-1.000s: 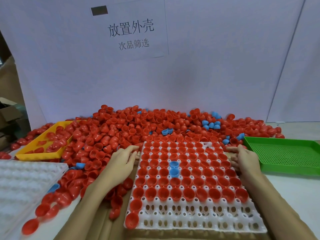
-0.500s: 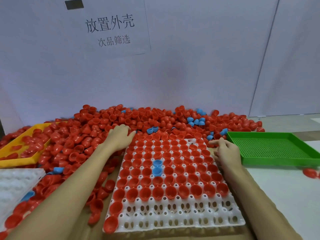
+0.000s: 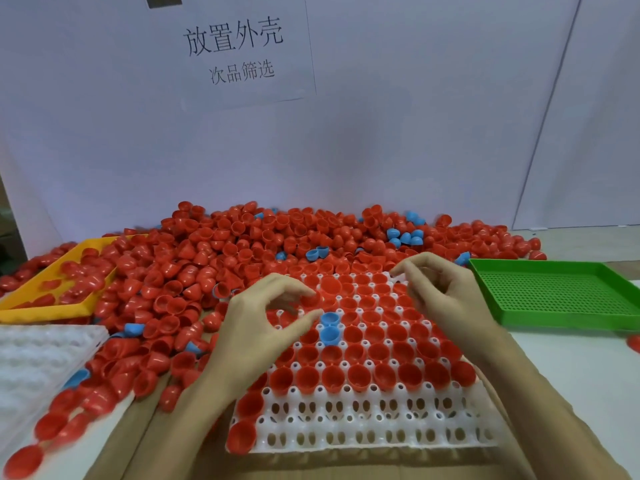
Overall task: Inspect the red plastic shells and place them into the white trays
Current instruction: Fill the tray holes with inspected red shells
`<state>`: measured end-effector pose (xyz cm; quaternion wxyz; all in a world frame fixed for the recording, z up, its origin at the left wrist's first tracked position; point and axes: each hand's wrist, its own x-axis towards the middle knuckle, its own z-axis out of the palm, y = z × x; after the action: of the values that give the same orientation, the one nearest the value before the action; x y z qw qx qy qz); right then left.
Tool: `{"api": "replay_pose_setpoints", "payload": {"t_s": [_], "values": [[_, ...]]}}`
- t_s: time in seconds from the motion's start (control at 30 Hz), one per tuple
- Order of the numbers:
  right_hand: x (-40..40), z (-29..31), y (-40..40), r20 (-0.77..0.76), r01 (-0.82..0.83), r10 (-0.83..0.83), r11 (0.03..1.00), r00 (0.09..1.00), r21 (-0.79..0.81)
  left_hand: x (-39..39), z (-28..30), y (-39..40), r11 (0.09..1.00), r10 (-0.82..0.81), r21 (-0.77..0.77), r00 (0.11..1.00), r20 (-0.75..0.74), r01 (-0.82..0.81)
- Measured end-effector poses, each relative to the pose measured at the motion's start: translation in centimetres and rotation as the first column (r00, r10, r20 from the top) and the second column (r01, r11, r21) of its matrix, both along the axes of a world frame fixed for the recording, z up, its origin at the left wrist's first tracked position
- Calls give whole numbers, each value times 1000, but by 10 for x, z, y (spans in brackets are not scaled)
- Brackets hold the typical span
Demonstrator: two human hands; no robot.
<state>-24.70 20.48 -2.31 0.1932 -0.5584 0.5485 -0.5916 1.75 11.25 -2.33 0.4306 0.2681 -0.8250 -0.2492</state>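
Note:
A white tray (image 3: 363, 436) lies in front of me, most of its cups filled with red shells (image 3: 360, 374); its nearest rows are bare. Two blue shells (image 3: 329, 327) sit in cups near its middle. Behind and to the left spreads a big pile of loose red shells (image 3: 214, 258) with a few blue ones mixed in. My left hand (image 3: 256, 327) hovers over the tray's left part, fingers arched, thumb tip close to the blue shells. My right hand (image 3: 450, 299) hovers over the tray's far right part, fingers loosely curled, holding nothing.
A yellow tray (image 3: 45, 308) with red shells sits at the far left, a green perforated tray (image 3: 554, 325) at the right. A second white tray (image 3: 41, 358) lies at the near left. Brown cardboard (image 3: 166, 445) is under the tray. A white wall with a paper sign stands behind.
Both hands left the tray's far side edges and came in over the filled cups, the left toward the blue shells. The camera shifted.

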Motion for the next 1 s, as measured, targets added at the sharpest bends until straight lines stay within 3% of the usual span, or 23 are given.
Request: {"api": "replay_pose_setpoints", "payload": {"t_s": [0.13, 0.23, 0.5, 0.6, 0.77, 1.0], "values": [[23, 12, 10, -121, -219, 250, 950, 961, 225, 4, -5, 14, 992, -109, 72, 994, 23, 107], [33, 9, 12, -143, -307, 357, 908, 923, 285, 5, -5, 15, 981, -149, 121, 989, -8, 149], [38, 2, 8, -82, -313, 334, 930, 939, 195, 7, -8, 14, 977, -169, 129, 985, -19, 170], [41, 2, 7, -33, -282, 295, 936, 955, 211, 7, -10, 14, 951, -203, 231, 979, -32, 204], [47, 2, 7, 100, -372, 358, 891, 928, 260, 4, -8, 15, 859, -317, 382, 940, -124, 340], [56, 0, 6, 57, -367, 365, 891, 929, 267, 7, -3, 15, 782, -377, 480, 915, -142, 397]]}}
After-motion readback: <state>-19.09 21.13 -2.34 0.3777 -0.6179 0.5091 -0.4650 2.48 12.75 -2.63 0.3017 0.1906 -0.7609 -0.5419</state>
